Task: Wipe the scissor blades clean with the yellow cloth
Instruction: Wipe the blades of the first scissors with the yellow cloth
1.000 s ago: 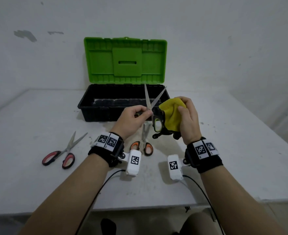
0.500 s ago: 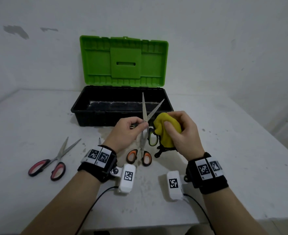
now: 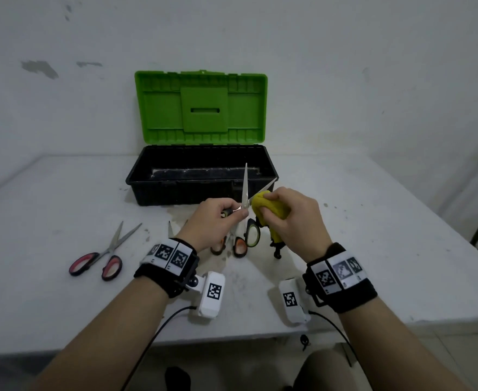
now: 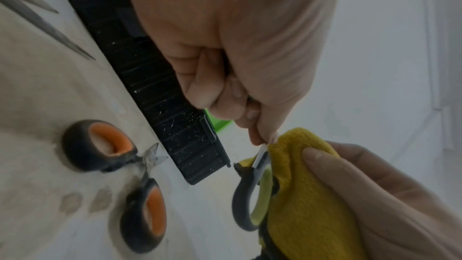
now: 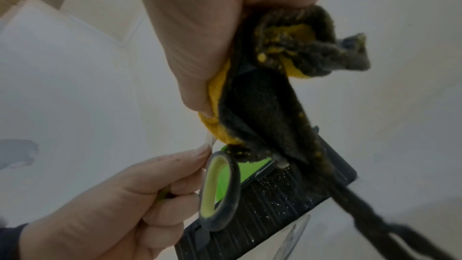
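The left hand [image 3: 215, 218] pinches the open green-handled scissors [image 3: 245, 193] near the pivot, blades pointing up. The right hand [image 3: 294, 221] grips the yellow cloth [image 3: 271, 206] bunched round the right blade. They are held above the table [image 3: 373, 249], just in front of the open toolbox [image 3: 204, 176].

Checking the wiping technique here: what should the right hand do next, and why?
Probably slide the yellow cloth outward along the right-hand blade toward its tip. The right hand bunches the cloth low on that blade near the pivot, the bare tip pokes out beyond it, and the left hand steadies the open scissors.
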Available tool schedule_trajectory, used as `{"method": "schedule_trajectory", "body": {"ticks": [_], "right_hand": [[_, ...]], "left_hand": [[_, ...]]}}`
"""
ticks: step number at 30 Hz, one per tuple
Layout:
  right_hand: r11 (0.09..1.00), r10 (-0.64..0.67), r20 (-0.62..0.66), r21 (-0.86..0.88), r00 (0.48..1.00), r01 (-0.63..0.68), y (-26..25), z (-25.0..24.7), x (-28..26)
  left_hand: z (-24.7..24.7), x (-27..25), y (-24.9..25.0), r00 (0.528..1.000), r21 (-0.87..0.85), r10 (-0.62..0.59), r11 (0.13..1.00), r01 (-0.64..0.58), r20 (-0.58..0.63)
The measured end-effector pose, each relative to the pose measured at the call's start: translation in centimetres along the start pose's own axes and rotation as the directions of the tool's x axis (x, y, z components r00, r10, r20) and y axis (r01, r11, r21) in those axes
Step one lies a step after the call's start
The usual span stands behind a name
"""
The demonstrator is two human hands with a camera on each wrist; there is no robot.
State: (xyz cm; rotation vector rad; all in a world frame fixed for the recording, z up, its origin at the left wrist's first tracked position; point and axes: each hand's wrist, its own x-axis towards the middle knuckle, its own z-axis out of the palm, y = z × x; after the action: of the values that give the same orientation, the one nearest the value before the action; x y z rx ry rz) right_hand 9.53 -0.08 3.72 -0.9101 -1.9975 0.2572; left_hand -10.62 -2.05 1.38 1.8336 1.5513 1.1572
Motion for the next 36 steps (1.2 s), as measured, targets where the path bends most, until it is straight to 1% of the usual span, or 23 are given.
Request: {"method": "schedule_trajectory", "body": {"ticks": [4, 7, 10, 14, 20, 23, 26, 28, 30, 33, 36], "right_hand": [[1.000, 0.024, 0.029, -0.011, 0.999, -0.024, -1.4, -1.1, -0.7], [1.000, 0.029, 0.009, -0.001, 1.000, -0.029, -2.7, -1.6, -1.3], [1.000, 0.014, -0.004, 0.007, 1.000, -0.014, -3.5, -1.6, -1.7], [1.000, -0.004, -0.010, -0.022, 1.000, 0.004, -3.8, -0.9, -2.2], [0.997, 0.043, 0.018, -0.060, 0.999, -0.042, -3.5, -0.4, -2.2], [0.990, 0.097, 0.005, -0.103, 0.995, -0.096, -2.7, -0.8, -1.7], [0.967, 0.207, -0.062, -0.138, 0.976, -0.214, -1.3, -1.7, -0.8], [0.960, 0.244, -0.116, -0.112, 0.963, -0.257, -0.8, -2.5, -0.5], [0.968, 0.226, -0.131, -0.082, 0.965, -0.237, -1.1, -3.0, -0.8], [0.984, 0.148, -0.047, -0.088, 0.988, -0.152, -2.6, -2.4, -1.8], [0.991, 0.095, 0.012, -0.096, 0.995, -0.094, -3.0, -0.9, -2.4]], "left_hand": [[-0.2, -1.3, 1.2, 1.000, -0.002, 0.010, 1.000, -0.010, -0.010], [-0.5, -2.2, 2.1, 0.999, -0.006, 0.030, 1.000, -0.031, -0.020], [-0.5, -3.2, 2.5, 1.000, 0.001, 0.027, 1.000, -0.027, -0.004], [-0.5, -4.0, 2.8, 0.999, -0.005, 0.046, 0.999, -0.046, 0.015], [-0.3, -4.0, 2.3, 0.995, -0.003, 0.094, 0.996, -0.094, 0.031], [-0.1, -3.7, 1.9, 0.996, 0.003, 0.085, 0.996, -0.085, 0.030], [0.1, -3.5, 1.7, 0.998, 0.018, 0.055, 0.998, -0.056, 0.035], [0.3, -3.5, 1.6, 0.999, -0.003, 0.016, 1.000, -0.016, 0.029], [0.4, -3.4, 1.5, 1.000, -0.034, -0.022, 0.999, 0.022, 0.021], [0.5, -3.3, 1.6, 0.999, -0.058, -0.051, 0.997, 0.051, 0.008], [0.6, -3.3, 2.3, 0.999, -0.071, -0.042, 0.997, 0.043, 0.018]]}}
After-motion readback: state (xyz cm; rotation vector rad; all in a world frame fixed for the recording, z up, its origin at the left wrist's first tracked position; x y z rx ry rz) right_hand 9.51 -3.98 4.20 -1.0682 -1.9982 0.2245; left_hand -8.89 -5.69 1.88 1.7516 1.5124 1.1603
